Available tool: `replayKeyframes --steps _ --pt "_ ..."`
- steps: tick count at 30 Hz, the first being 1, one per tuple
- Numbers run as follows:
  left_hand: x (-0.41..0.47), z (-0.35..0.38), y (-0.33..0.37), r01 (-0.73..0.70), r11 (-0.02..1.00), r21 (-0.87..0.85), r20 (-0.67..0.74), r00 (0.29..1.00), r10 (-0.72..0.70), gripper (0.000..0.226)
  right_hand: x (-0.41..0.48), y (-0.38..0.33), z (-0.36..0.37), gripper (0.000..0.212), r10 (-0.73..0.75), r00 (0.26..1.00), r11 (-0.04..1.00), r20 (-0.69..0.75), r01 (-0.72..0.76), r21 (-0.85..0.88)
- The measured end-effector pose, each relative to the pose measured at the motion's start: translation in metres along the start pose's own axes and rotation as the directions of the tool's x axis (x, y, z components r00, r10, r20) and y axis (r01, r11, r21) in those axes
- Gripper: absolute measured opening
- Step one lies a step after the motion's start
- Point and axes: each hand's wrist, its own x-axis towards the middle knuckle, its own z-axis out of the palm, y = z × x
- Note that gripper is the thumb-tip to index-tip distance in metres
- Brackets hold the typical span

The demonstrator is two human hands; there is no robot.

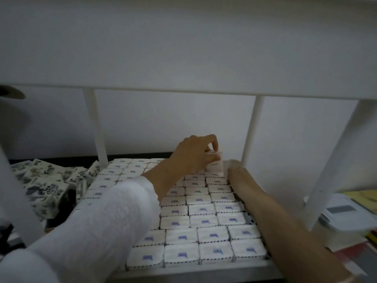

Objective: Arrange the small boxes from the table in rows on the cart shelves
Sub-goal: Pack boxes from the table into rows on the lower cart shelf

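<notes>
small box (214, 167): likely light, stiff; pinch opposite faces | left hand (193, 154) pinches it, 1 o'clock | right hand (240, 178): blurred, cannot tell

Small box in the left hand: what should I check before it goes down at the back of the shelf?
1. Grip: left hand pinches small box: ok.
2. Box turned like the rows already laid: cannot tell.
3. Free slot under it: cannot tell, hands hide it.
4. Slot clear of right hand: cannot tell, blurred.
5. Front rows tight and straight: ok.
</notes>
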Motion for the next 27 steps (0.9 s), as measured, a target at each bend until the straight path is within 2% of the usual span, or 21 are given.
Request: replayKeyframes --steps 2,6,11,15,17,19,21,24,27 --pt "0.003 0.003 -0.004 0.007 0.999 -0.032 0.031 1.000 -0.006 0.017 -0.001 -0.001 0.000 0.021 -0.014 0.999 1.000 -0.032 0.014 -0.020" --pt "0.005 0.006 -0.007 0.027 0.998 -0.065 0.075 0.997 -0.022 0.014 0.001 0.000 0.001 0.032 -0.159 0.987 0.969 -0.021 0.152 -0.192" --pt "-0.006 0.007 -0.011 0.026 1.000 -0.007 0.154 0.988 -0.024 0.025 -0.002 0.000 0.003 0.041 -0.108 0.994 0.963 -0.037 0.095 -0.251" --pt "-0.027 -0.006 -0.004 0.026 0.999 0.039 0.131 0.991 -0.031 0.030 -0.019 -0.013 -0.002 0.036 -0.143 0.989 0.920 -0.042 0.118 -0.373" --pt "-0.043 -0.018 0.003 0.040 0.998 0.050 0.091 0.995 -0.044 0.029 -0.038 -0.023 -0.006 0.037 -0.252 0.967 0.897 -0.022 0.225 -0.379" --pt "-0.067 -0.035 0.013 0.080 0.996 0.044 0.035 0.996 -0.082 0.022 -0.067 -0.035 -0.006 0.036 -0.498 0.867 0.787 0.002 0.453 -0.419" --pt "-0.101 -0.054 0.023 0.116 0.991 0.069 -0.077 0.991 -0.111 0.016 -0.103 -0.048 0.001 0.032 -0.703 0.708 0.627 0.069 0.663 -0.410" --pt "-0.174 -0.083 0.037 0.121 0.988 0.101 -0.226 0.969 -0.096 0.016 -0.164 -0.068 0.019 0.026 -0.788 0.590 0.538 0.179 0.800 -0.267" --pt "-0.252 -0.104 0.043 0.143 0.958 0.248 -0.344 0.938 -0.051 0.013 -0.213 -0.080 0.052 0.020 -0.820 0.488 0.465 0.300 0.873 -0.148"
